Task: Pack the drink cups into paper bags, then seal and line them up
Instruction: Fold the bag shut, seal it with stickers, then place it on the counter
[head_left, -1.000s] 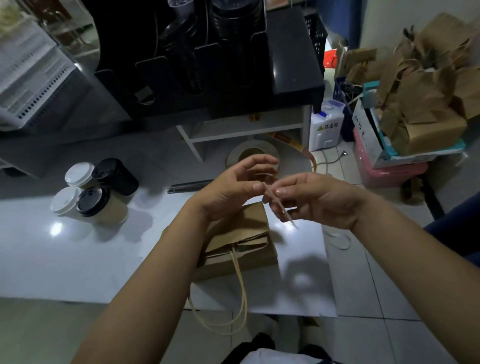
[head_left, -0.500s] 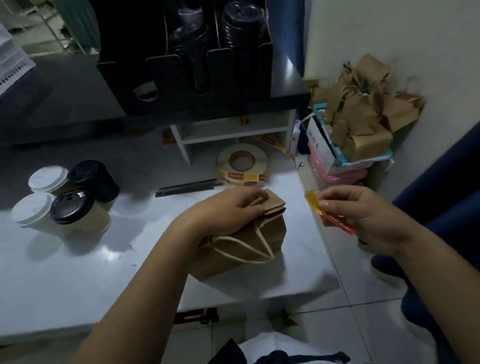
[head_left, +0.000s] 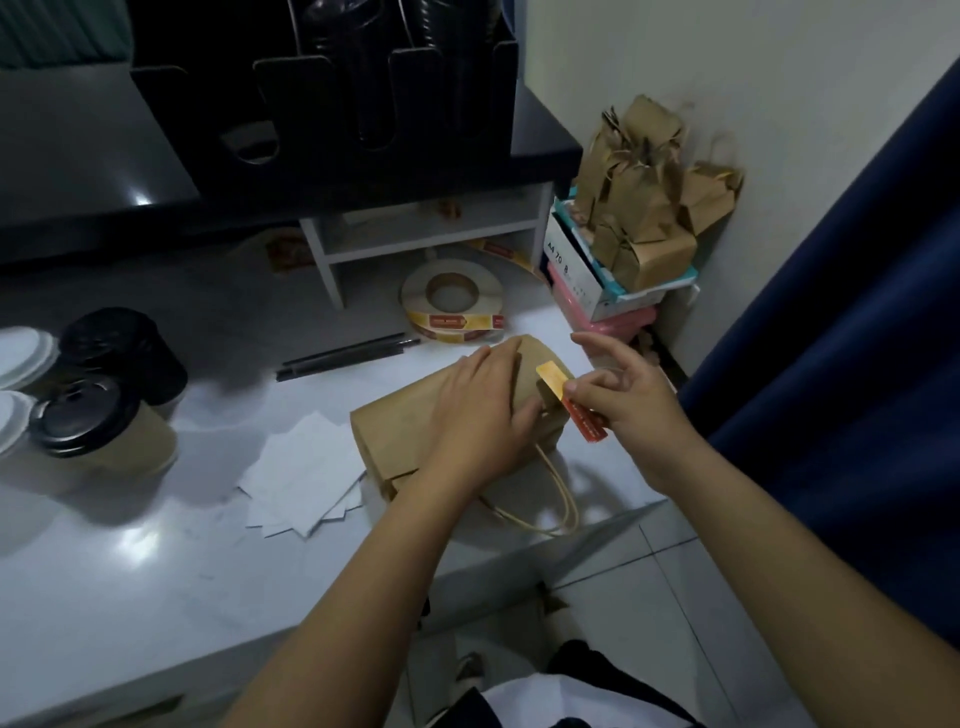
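A brown paper bag (head_left: 400, 436) lies on its side on the white counter (head_left: 156, 545), its folded top pointing right and its twine handles hanging toward the front edge. My left hand (head_left: 478, 410) presses down on the folded top and curls round its edge. My right hand (head_left: 623, 400) pinches an orange and red sticker (head_left: 569, 402) right beside that fold, the sticker's upper end touching the bag. Several lidded drink cups (head_left: 93, 415), black and white lids, stand at the left.
A roll of stickers (head_left: 452, 306) lies behind the bag, dark straws (head_left: 343, 356) to its left. White paper sheets (head_left: 306, 473) lie left of the bag. Sealed paper bags (head_left: 644, 208) pile on boxes at right. A blue curtain (head_left: 831, 312) hangs at right.
My left hand went from peeling a sticker with the right to pressing the bag's folded top. My right hand brought the sticker in from the right to the fold. The view shifted.
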